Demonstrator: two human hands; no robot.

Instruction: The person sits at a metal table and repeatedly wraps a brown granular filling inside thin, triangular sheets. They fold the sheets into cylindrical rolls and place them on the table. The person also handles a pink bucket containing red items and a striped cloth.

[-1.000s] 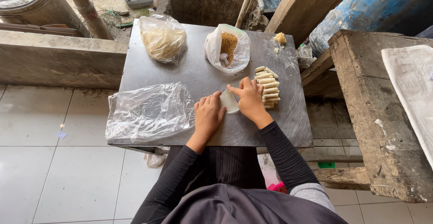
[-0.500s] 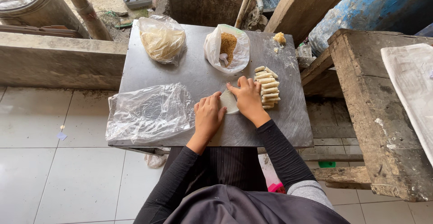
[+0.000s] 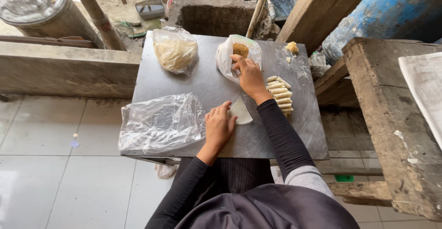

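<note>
One metal table [image 3: 193, 86] with a grey, flour-dusted top, seen from above; the person sits at its near edge.

Left hand [image 3: 218, 127]: laid flat, palm down, fingers loosely spread. Its fingertips press the left edge of one thin, pale wrapper [image 3: 241, 112], which lies flat on the table near the front edge, just right of centre. The hand pins the sheet and is not closed round anything.

Right hand [image 3: 251, 74]: reached forward to the mouth of one white plastic bag [image 3: 225, 56] holding brown crumbly filling [image 3: 240, 49]. The fingertips are at the bag's opening, touching the plastic. Whether they have pinched any filling cannot be told from this view.

Finished rolls [image 3: 282, 93]: one stack of pale rolled pieces just right of the right wrist, roughly seven or eight; the exact count is not clear, as they overlap.

Other items on the table: one clear bag [image 3: 175, 49] filled with a pale yellowish mass at the back left; one crumpled clear plastic bag [image 3: 161, 123] lying flat at the front left, just beside the left hand; one small yellowish lump [image 3: 292, 47] at the back right, with loose flour about it.

Surroundings: one round metal drum [image 3: 37, 8] at upper left, one blue barrel [image 3: 391, 12] at upper right, one rough wooden bench [image 3: 396, 118] on the right.
</note>
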